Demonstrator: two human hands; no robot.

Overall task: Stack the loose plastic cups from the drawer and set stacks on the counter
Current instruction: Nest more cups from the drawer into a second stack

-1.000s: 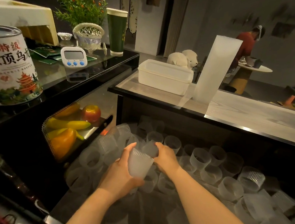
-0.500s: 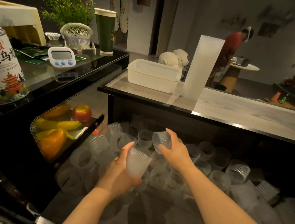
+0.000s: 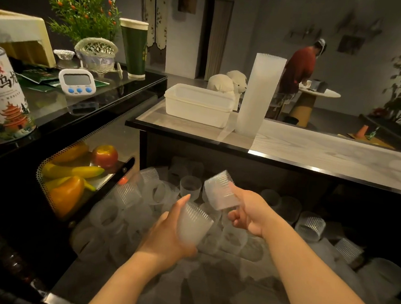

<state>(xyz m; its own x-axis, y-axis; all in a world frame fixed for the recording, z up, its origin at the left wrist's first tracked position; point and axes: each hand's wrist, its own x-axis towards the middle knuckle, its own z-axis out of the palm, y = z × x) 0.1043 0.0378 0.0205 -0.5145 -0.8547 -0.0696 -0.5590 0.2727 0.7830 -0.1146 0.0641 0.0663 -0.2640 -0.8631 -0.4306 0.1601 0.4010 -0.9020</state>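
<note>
Left hand (image 3: 164, 237) wrapped around translucent ribbed plastic cup (image 3: 194, 223), mouth up and tilted right, thumb raised along far rim. Right hand (image 3: 249, 215) just right of it, thumb and fingers pinching second translucent ribbed cup (image 3: 220, 191), held on its side, slightly blurred, above and just right of left-hand cup; touching or apart, cannot tell. Below and around both hands, open dark drawer (image 3: 117, 277) scattered with loose clear cups (image 3: 308, 226), some upright, some on their sides. Beyond hands, pale wood-grain counter (image 3: 314, 151) carrying tall stack of frosted cups (image 3: 259, 94), white rectangular plastic tub (image 3: 198, 105) just left of stack. Left of left hand, perforated metal tray (image 3: 49, 164) with orange pepper (image 3: 67, 194), yellow pepper (image 3: 73, 170), red apple (image 3: 105, 156). Farther left and up, black glossy shelf (image 3: 102, 101) with white digital timer (image 3: 76, 81), printed tea tin (image 3: 2, 98), tall green paper cup (image 3: 133, 48).
</note>
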